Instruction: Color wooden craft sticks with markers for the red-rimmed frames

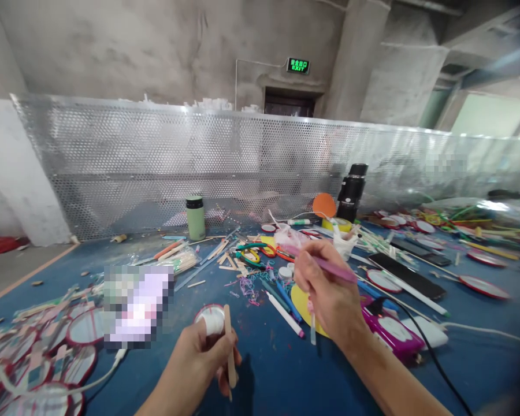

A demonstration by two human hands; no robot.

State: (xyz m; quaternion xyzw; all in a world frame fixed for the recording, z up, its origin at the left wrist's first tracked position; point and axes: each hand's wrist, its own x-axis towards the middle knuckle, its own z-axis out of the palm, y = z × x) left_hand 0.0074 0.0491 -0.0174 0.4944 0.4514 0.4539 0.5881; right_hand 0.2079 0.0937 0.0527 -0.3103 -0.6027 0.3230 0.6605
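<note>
My left hand [201, 361] is closed round a small round white disc with a red rim [211, 318] and a flat wooden craft stick [229, 346] that lies across it, low in the middle of the view. My right hand [327, 289] hovers a little above and to the right, fingers pinched on a thin purple pen-like tool [329, 266] whose tip points left. Below that hand lie a yellow paper circle [301, 303] and loose coloured pens on the blue table [281, 370].
Scattered sticks, scissors [255, 252] and thread cover the table's middle. A green flask [195, 217] and a black flask [352, 192] stand by the perforated metal screen [156, 162]. Finished red-rimmed discs [39, 358] pile at left; a purple device [392, 332] with cables lies at right.
</note>
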